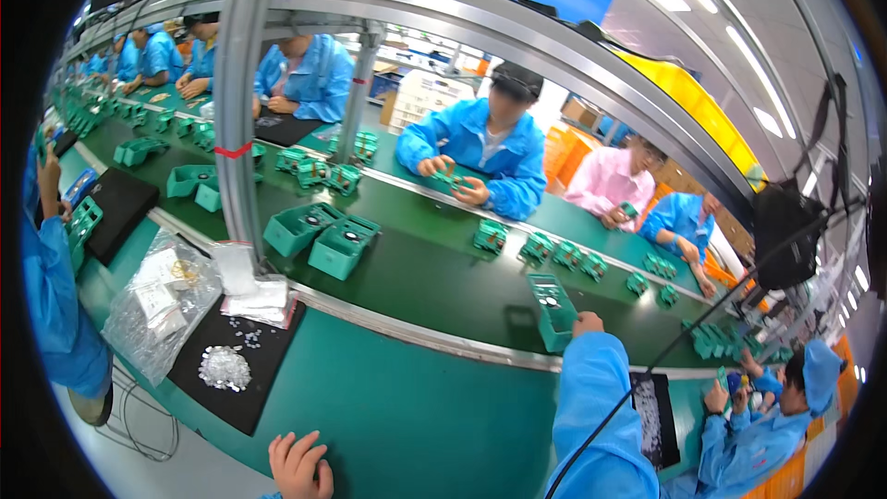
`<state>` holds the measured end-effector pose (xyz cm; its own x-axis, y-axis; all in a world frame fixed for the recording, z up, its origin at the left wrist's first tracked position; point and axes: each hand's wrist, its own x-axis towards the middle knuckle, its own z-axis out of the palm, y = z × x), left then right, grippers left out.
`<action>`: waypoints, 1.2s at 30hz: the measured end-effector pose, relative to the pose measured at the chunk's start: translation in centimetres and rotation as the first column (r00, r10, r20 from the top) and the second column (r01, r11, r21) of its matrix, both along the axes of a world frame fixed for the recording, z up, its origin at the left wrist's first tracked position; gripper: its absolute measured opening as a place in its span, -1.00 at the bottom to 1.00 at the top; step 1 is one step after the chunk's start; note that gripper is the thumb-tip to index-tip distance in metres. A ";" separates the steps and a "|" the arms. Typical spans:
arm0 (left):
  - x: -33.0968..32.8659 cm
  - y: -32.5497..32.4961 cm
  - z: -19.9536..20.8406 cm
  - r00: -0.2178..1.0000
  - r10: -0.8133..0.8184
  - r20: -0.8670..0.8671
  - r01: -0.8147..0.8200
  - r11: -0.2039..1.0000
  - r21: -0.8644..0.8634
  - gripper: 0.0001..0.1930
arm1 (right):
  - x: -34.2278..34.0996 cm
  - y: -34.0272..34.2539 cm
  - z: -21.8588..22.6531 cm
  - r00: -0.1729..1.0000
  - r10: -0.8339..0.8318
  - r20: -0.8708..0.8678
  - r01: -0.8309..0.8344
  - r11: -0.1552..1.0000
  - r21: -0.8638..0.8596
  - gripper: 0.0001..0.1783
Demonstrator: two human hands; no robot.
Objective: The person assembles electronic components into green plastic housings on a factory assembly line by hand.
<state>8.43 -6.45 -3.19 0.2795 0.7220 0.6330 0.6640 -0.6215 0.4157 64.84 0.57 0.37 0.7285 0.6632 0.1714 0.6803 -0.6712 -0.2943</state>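
Note:
My right arm, in a blue sleeve, reaches out over the conveyor belt. At its end my right hand [588, 322] is closed on the near end of a green plastic housing [556, 325], tilted just above the belt's near rail. Small dark and white parts show inside the housing. My left hand [299, 465] hovers low at the near edge of the green tabletop [407, 397], fingers spread and holding nothing. Beyond it, a pile of small clear pieces [224, 368] lies on a black mat [256, 397].
Two green housings [338, 248] sit on the belt [416, 268] beside a metal post [238, 111]. Plastic bags [166, 300] lie left of the mat. Another black mat with small pieces [647, 416] is right of my arm. A black cable [679, 337] crosses the view. Co-workers line the far side.

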 end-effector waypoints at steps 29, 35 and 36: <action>0.5 -0.2 0.5 0.968 0.148 0.205 -0.154 0.988 0.014 -0.78 | -28.6 21.8 4.9 0.642 0.746 -0.177 -0.724 0.665 0.181 -0.41; -1.8 0.6 -0.2 0.897 0.026 0.442 0.022 0.994 -0.103 -0.81 | -24.9 4.6 7.5 0.114 0.992 0.044 -0.979 0.120 -0.166 -0.64; -2.2 1.3 0.2 0.872 0.049 0.487 -0.004 0.996 -0.092 -0.82 | -25.6 2.3 8.3 -0.023 0.995 0.094 -0.929 0.013 -0.371 -0.70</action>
<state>6.24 -5.15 -3.04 -0.0695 0.7821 0.6192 0.3779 -0.5538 0.7419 39.22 2.84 8.65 -0.6961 0.7177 -0.0195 0.7167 0.6962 0.0407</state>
